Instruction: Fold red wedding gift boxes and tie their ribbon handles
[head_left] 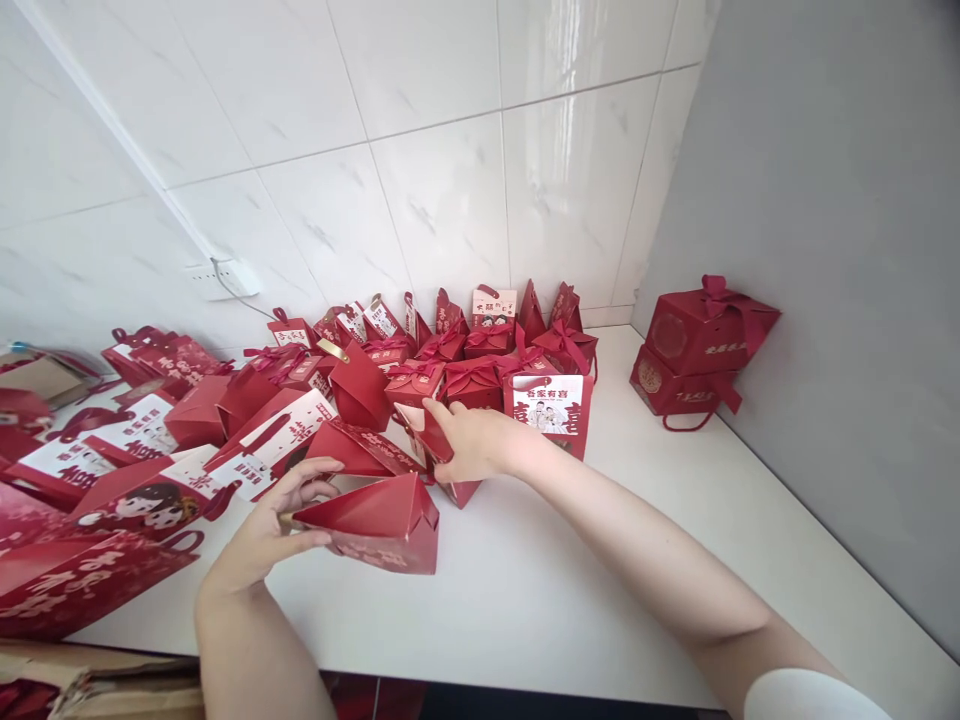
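Red card carton at the left hand, head view.
Landmark: white-labelled box. The carton sits left of it and nearer the viewer, its left end between the left thumb and fingers, which clamp it. Expect light, fairly stiff, creasable card; hold by folded edges. Directly left of the landmark, the right hand has thumb and fingertips at a second carton; whether they close on it cannot be told.
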